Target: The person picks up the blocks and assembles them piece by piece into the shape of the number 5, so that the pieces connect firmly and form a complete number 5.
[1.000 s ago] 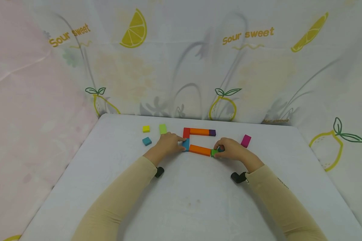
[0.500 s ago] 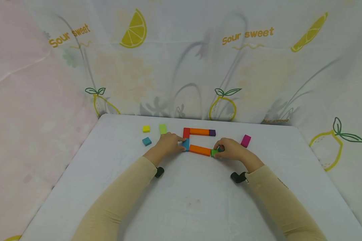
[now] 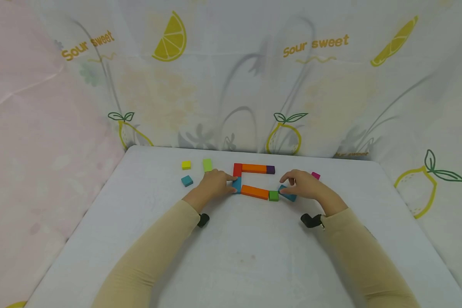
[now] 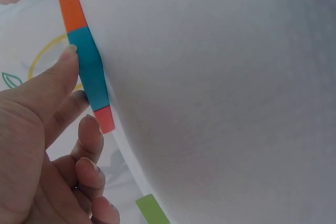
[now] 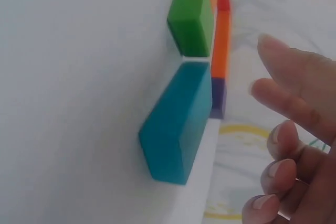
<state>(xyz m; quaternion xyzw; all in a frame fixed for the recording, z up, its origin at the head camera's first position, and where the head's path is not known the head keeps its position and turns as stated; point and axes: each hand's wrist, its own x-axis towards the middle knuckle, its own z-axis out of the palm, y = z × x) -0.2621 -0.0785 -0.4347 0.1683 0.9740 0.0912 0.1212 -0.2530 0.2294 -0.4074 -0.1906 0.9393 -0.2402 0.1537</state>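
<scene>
Both hands are at the far part of the table (image 3: 231,256), among small coloured blocks. With thumb and forefinger, the left hand (image 3: 214,183) pinches the bright blue block (image 3: 238,184) along its length, while its other fingers curl loosely beside it. The right hand (image 3: 305,185) has its thumb and forefinger parted and holds nothing; it is over the darker blue block (image 5: 173,119), which lies slanted on the table, and the right wrist view shows the fingertips apart from it.

The bright blue block lies end to end with the red block (image 3: 237,169), forming the left side of an outline open at the right. From the red block, the upper orange block (image 3: 254,168) runs right to the purple block (image 3: 270,170) at its end. From the bright blue block, the lower orange block (image 3: 255,192) runs right, slanting slightly toward the person, to the green block (image 3: 273,196). A narrow gap separates the green block from the darker blue block.

Just beyond the right hand lies the magenta block (image 3: 315,175), partly hidden. Near the left hand are the lime block (image 3: 208,164), the yellow block (image 3: 186,165) and the small blue block (image 3: 187,181).

Each wrist, below a tan sleeve (image 3: 138,261), carries a black device (image 3: 311,220). Behind the table hangs a pale cloth (image 3: 215,85) printed with lemons and "Sour sweet".
</scene>
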